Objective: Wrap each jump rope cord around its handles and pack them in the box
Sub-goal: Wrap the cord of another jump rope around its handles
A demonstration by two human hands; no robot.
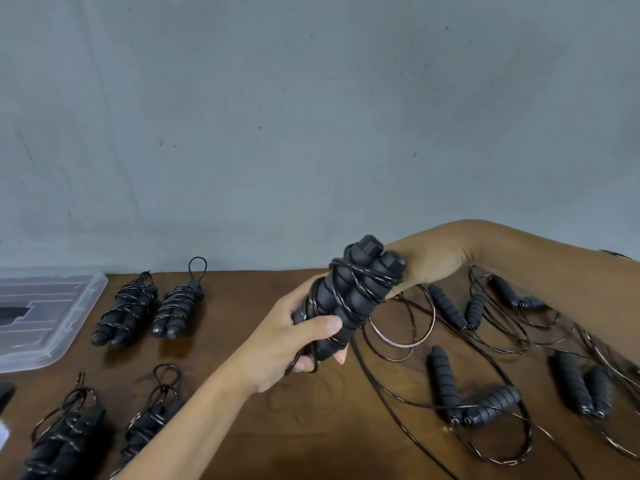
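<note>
I hold a pair of black foam jump rope handles (349, 292) side by side above the brown table, tilted up to the right, with black cord wound round them. My left hand (294, 344) grips their lower end, thumb across the front. Behind their upper end, my right hand (426, 265) curls round them; its fingers are mostly hidden. A loose cord (377, 382) trails from the bundle down to the table. A clear plastic box (62, 320) sits at the far left.
Several wrapped ropes lie left of my arm, such as one bundle (124, 310) and another (178, 311) near the box. Unwrapped handles (478, 403) and tangled cords cover the table's right side. A grey wall (311, 116) stands behind the table.
</note>
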